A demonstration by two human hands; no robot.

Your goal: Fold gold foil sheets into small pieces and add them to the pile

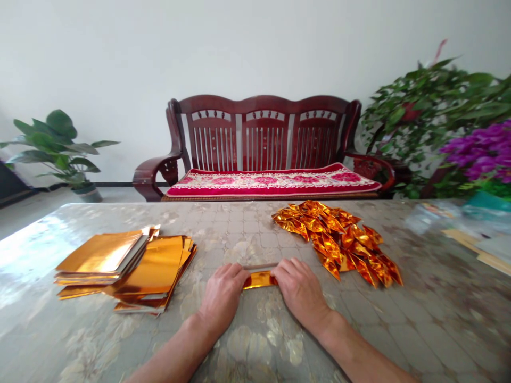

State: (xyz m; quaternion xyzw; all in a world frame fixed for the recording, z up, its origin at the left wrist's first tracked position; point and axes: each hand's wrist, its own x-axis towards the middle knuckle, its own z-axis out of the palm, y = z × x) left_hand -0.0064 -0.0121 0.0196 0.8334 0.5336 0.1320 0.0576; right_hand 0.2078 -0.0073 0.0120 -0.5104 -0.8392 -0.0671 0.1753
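A strip of folded gold foil paper (261,280) lies on the table in front of me, its long side running left to right. A greyish edge shows along its far side. My left hand (224,287) grips the left end with bent fingers, and my right hand (297,284) does the same at the right end. Both thumbs are mostly hidden. To the left are stacks of flat gold foil sheets (155,266). On the right lies a heap of folded, pointed gold foil pieces (339,239).
The table (255,346) has a patterned, shiny cover. At its right side lie clear plastic bags (429,217) and tan card pieces (475,247), near purple flowers (483,149). Behind the table stands a wooden bench (263,133) with a red floral mat (275,181). A potted plant (59,143) stands at left.
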